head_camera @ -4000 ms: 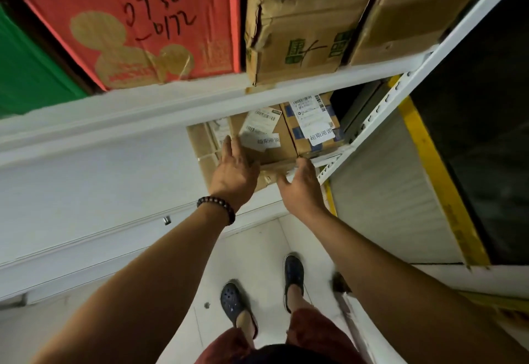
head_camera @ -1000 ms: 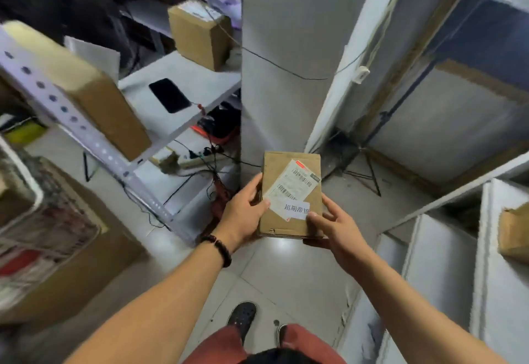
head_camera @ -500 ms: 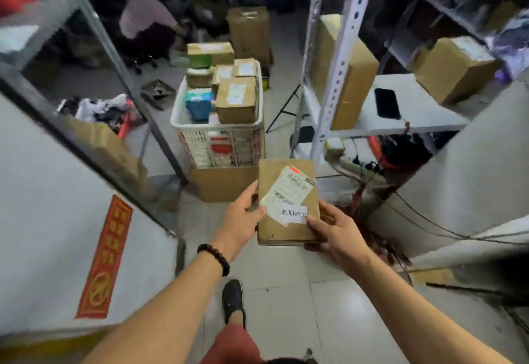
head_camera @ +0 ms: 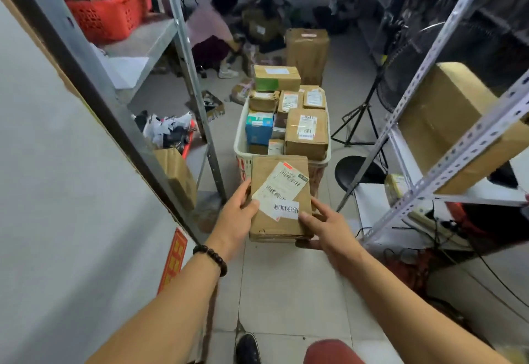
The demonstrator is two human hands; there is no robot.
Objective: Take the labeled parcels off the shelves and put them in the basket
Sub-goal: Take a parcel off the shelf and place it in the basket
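I hold a flat brown cardboard parcel (head_camera: 279, 214) with a white shipping label and a printed sticker in front of me. My left hand (head_camera: 240, 211) grips its left edge, thumb on top. My right hand (head_camera: 325, 227) holds its lower right corner, thumb on the top face and fingers underneath. Just beyond the parcel stands the white plastic basket (head_camera: 239, 146) on the floor, filled with several labeled boxes, among them a brown one (head_camera: 307, 131) and a blue one (head_camera: 258, 129).
A metal shelf post (head_camera: 194, 83) rises on the left with a red basket (head_camera: 110, 11) on its shelf. On the right a rack (head_camera: 446, 146) holds a large box (head_camera: 446, 123). A person (head_camera: 211, 31) crouches behind. A stool (head_camera: 359, 171) and tripod (head_camera: 362, 117) stand right of the basket.
I took the parcel off the low shelf, turned around and walked toward the basket. The basket is now much closer, directly behind the held parcel.
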